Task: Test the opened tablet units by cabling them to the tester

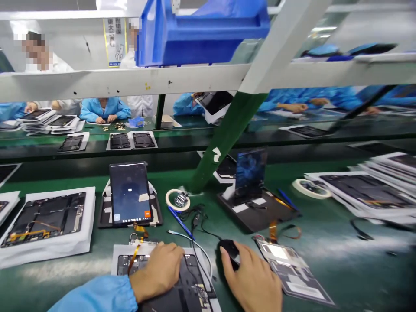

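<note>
Left hand (160,268), in a blue sleeve, lies palm down with fingers loosely curled on an opened tablet (191,299) at the near edge, pressing on it and gripping nothing. The right hand (255,281) is cupped over the rear of a black mouse (230,251) just right of that tablet. A white cable (198,246) curves between the two hands. Just past the left hand, an orange flex strip (134,255) runs up toward a lit screen (130,193) propped on a dark stand. A second screen (250,173) stands tilted on another stand further right, making two upright screens. Between them lie a blue pen (180,222) and a ring of tape (177,200); a second tape ring (310,187) lies well to the right. A grey circuit panel (292,271) rests beside the right hand. The work surface is a green mat (344,268). On it, far left, another open tablet back (45,219) sits on white foam, and far right is a stack of trays (367,190). A slanted green post (227,138) rises from the mat and cuts across the view, under a white shelf rail (113,80) bearing one blue bin (201,30). Beyond, three open tablets (118,141) lie on a further bench, where co-workers in blue coats (104,108) sit, partly hidden by the rail.
</note>
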A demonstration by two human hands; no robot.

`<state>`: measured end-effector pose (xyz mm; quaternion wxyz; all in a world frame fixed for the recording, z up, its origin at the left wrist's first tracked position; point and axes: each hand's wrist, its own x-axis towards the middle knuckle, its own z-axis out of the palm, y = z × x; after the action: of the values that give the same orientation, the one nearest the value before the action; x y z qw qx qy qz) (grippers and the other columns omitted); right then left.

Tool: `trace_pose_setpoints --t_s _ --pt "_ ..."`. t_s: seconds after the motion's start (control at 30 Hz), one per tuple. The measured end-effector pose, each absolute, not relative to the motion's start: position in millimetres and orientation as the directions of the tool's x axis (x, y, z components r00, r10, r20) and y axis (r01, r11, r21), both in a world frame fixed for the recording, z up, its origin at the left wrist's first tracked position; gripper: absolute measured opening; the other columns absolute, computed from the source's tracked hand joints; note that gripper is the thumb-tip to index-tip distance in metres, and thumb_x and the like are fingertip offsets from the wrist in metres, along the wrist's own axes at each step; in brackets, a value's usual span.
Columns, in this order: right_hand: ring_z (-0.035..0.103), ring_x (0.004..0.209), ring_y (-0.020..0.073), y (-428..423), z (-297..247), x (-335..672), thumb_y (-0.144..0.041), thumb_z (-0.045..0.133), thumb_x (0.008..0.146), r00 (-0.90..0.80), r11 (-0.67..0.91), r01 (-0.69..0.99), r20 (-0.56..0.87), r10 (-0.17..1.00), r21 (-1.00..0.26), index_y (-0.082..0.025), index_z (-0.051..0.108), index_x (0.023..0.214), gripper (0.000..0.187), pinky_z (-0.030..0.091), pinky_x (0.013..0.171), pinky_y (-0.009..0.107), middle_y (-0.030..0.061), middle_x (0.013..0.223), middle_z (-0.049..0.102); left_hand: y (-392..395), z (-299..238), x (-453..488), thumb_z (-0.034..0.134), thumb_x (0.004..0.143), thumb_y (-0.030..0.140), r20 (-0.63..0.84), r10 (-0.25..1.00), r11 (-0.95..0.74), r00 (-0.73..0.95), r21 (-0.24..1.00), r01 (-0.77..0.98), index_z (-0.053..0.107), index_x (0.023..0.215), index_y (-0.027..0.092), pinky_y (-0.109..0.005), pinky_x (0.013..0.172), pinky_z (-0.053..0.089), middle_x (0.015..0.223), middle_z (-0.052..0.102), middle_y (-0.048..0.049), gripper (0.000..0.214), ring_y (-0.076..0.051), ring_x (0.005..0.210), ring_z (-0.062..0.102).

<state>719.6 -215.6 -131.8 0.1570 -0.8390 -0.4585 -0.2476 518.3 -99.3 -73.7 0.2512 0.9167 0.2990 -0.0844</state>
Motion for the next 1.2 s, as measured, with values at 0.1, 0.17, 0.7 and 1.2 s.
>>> trace_pose_setpoints --t_s 0.1,0.17,0.7,1.2 --pt "0.062 0.09 0.029 -215.6 -128.6 718.3 -0.05 0.028 0.105 0.442 -0.529 0.848 0.561 0.7 -0.008 -0.011 0.062 0.115 0.053 0.037 0.071 0.037 0.0122 0.107 0.07 -99.7 -72.0 517.9 0.03 0.102 0.017 -0.306 0.502 -0.7 0.809 0.406 0.587 0.063 0.109 0.017 -0.046 0.104 0.05 0.115 0.067 -0.0084 0.034 -0.024 0.109 0.064" --pt "0.063 0.09 0.0286 -215.4 -127.6 717.9 -0.049 0.029 0.105 0.435 -0.524 0.852 0.563 0.703 -0.003 -0.012 0.062 0.114 0.051 0.038 0.071 0.037 0.0119 0.107 0.07 -99.6 -72.5 518.3 0.029 0.102 0.017 -0.305 0.508 -0.695 0.805 0.407 0.593 0.063 0.11 0.016 -0.046 0.104 0.05 0.115 0.067 -0.0087 0.034 -0.024 0.11 0.065" --pt "0.061 0.096 0.0313 -207.5 -132.1 723.9 -0.046 0.041 0.103 0.468 -0.521 0.851 0.54 0.7 -0.064 -0.011 0.061 0.119 0.044 0.04 0.077 0.041 0.0149 0.112 0.069 -95.3 -80.0 522.0 0.029 0.102 0.017 -0.297 0.557 -0.635 0.776 0.45 0.628 0.066 0.112 0.019 -0.045 0.108 0.047 0.117 0.068 -0.0078 0.039 -0.024 0.113 0.064" --pt "0.059 0.085 0.0165 -254.1 -89.0 683.9 -0.015 0.053 0.086 0.169 -0.056 0.927 0.28 0.945 -0.37 -0.022 0.06 0.1 0.017 0.042 0.078 0.029 0.0012 0.092 0.065 -56.2 -124.0 536.9 0.022 0.096 0.041 -0.045 0.556 -0.658 0.83 0.586 0.473 0.072 0.114 0.023 -0.045 0.105 0.052 0.12 0.072 -0.0069 0.056 -0.025 0.112 0.068"
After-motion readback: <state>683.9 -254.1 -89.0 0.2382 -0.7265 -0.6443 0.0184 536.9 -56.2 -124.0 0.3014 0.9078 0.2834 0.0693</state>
